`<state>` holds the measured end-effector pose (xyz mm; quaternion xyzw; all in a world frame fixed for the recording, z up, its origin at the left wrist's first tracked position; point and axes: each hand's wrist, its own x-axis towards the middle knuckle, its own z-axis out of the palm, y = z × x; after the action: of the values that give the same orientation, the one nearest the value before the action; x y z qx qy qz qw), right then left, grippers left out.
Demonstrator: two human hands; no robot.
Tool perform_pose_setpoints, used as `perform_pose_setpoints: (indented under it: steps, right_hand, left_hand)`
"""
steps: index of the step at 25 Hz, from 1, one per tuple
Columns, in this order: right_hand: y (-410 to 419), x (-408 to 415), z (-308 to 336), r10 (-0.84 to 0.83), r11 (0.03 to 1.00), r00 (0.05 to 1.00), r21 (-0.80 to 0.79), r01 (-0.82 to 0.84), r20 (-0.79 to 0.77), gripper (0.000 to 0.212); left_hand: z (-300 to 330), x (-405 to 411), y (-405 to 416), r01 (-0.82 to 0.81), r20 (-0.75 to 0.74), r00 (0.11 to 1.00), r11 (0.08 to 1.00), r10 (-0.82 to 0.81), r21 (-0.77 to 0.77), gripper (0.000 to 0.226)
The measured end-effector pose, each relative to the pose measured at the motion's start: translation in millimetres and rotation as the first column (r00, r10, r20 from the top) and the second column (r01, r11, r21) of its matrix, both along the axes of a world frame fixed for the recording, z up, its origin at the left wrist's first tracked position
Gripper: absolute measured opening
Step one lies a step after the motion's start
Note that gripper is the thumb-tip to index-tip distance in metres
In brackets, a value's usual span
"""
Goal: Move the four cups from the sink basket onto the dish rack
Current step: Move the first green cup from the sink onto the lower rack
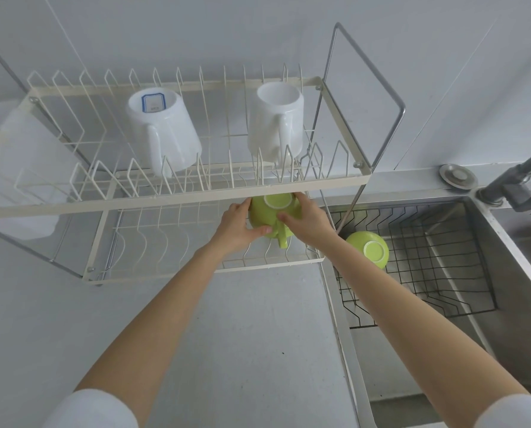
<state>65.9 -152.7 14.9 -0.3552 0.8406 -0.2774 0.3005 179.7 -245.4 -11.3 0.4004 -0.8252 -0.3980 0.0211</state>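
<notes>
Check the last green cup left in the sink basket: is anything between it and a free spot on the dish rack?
Nothing visible blocks it. The green cup in the basket sits upside down, alone in the sink basket. Both hands, left and right, are setting another green cup on the rack's lower tier, which has bare slots to the left.

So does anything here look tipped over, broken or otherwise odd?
Nothing stands out. Two white mugs sit upside down on the dish rack's top tier, both hands hold a green cup upside down at the lower tier, and another green cup waits inverted in the sink basket.
</notes>
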Motion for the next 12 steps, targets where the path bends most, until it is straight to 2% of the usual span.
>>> perform_pose_setpoints:
  steps: [5,9,12]
  right_hand:
    - [-0.8,0.4,-2.6,0.017,1.0,1.0,0.012,-0.017,-0.01,0.066]
    - [0.5,4.7,-5.2,0.015,1.0,0.999,0.011,-0.015,-0.031,0.072]
    - [11.3,10.5,-2.8,0.059,0.998,0.993,-0.014,-0.06,-0.101,0.073]
  left_hand:
    - [1.1,-0.2,1.5,0.006,0.018,1.0,1.0,-0.006,0.0,0.077]
    - [2.3,3.4,5.7,-0.006,0.044,0.999,1.0,0.006,-0.005,0.088]
    - [6.1,8.9,11.3,0.0,0.066,0.998,1.0,0.002,-0.027,0.091]
